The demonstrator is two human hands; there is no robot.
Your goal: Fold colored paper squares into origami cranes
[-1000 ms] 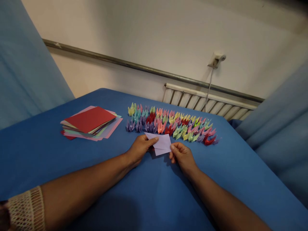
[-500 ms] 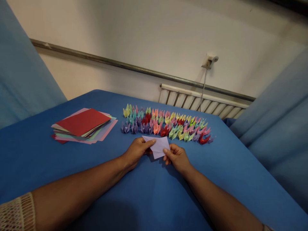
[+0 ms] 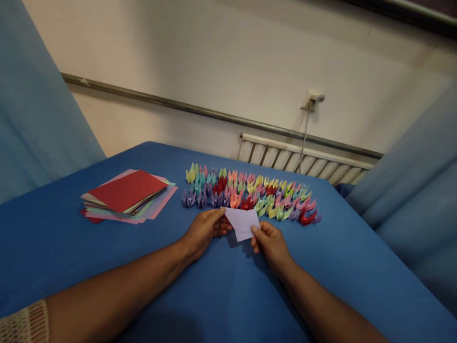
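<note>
A pale lilac folded paper [image 3: 243, 221] is held just above the blue cloth between both hands. My left hand [image 3: 204, 230] pinches its left corner with fingers closed. My right hand [image 3: 270, 243] pinches its lower right edge between thumb and forefinger. Just beyond the paper lie rows of several small folded paper cranes [image 3: 250, 193] in many colours.
A stack of coloured paper sheets [image 3: 128, 195] with a red one on top lies at the left of the blue table [image 3: 221, 295]. Blue curtains hang at both sides. A white radiator [image 3: 303, 159] and a metal rail run along the wall behind.
The paper has been folded narrower and both hands have shifted slightly along it. The camera view has tilted a little.
</note>
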